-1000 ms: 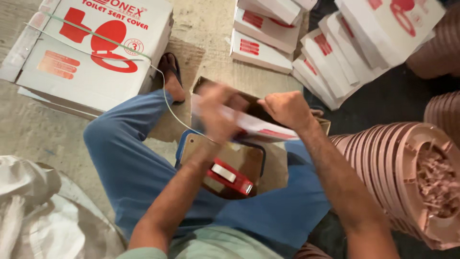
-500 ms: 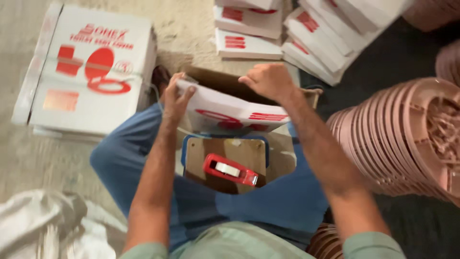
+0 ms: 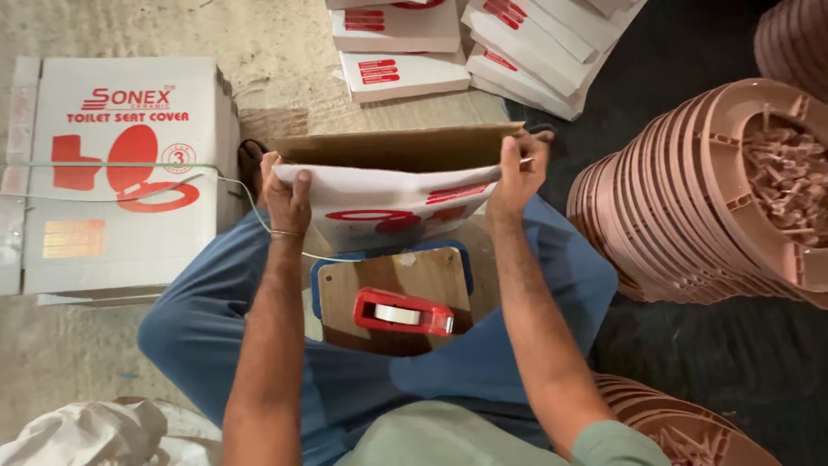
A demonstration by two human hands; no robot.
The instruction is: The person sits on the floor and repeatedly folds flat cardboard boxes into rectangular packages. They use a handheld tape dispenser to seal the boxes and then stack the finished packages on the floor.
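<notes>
Both the left hand point(image 3: 289, 197) and right hand point(image 3: 516, 177) pinch the carton point(image 3: 388, 194) at its upper corners, probably best kept level.

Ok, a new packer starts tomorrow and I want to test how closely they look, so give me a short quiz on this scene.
1. True or false: the left hand and the right hand grip opposite top corners of the white carton.
2. What lies on the small wooden board in front of the person's lap?
A. scissors
B. a red tape dispenser
C. a marker
3. On which side of the person does the stack of pink plastic seat parts stand?

Key: 1 true; 2 B; 3 the right side.
</notes>
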